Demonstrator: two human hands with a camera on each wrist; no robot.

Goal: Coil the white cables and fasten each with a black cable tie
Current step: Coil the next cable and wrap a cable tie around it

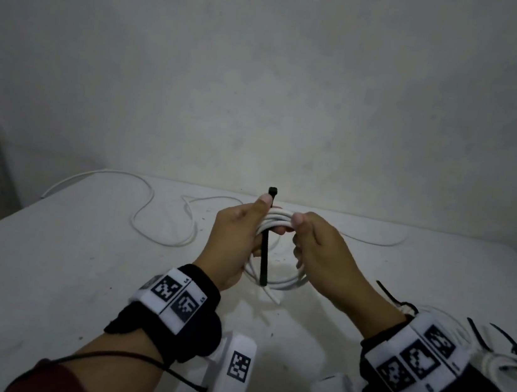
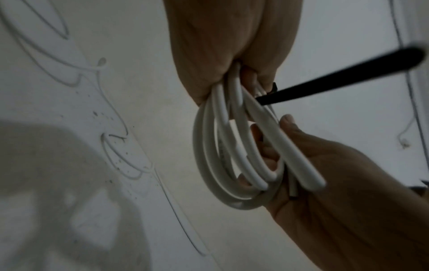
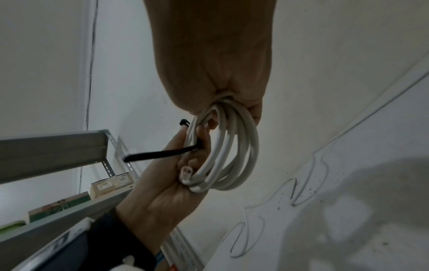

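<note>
A coiled white cable [image 1: 286,283] is held up over the white table [image 1: 76,270], gripped at its top by both hands. My left hand [image 1: 246,227] curls round the left side of the bundle, its thumb pinning a black cable tie [image 1: 264,262] against the coil. The tie stands nearly upright, with its head above the thumb and its tail hanging down through the loop. My right hand [image 1: 308,235] grips the bundle just to the right. In the left wrist view the coil [image 2: 220,155] hangs from my left hand [image 2: 232,55] and the tie [image 2: 336,78] sticks out sideways. In the right wrist view the cable's cut ends [image 3: 187,172] show.
A loose white cable [image 1: 150,208] snakes across the back left of the table, and another [image 1: 372,242] lies at the back right. Coils fastened with black ties [image 1: 505,360] lie by my right wrist. A metal shelf [image 3: 53,146] stands to the left. The wall is close behind.
</note>
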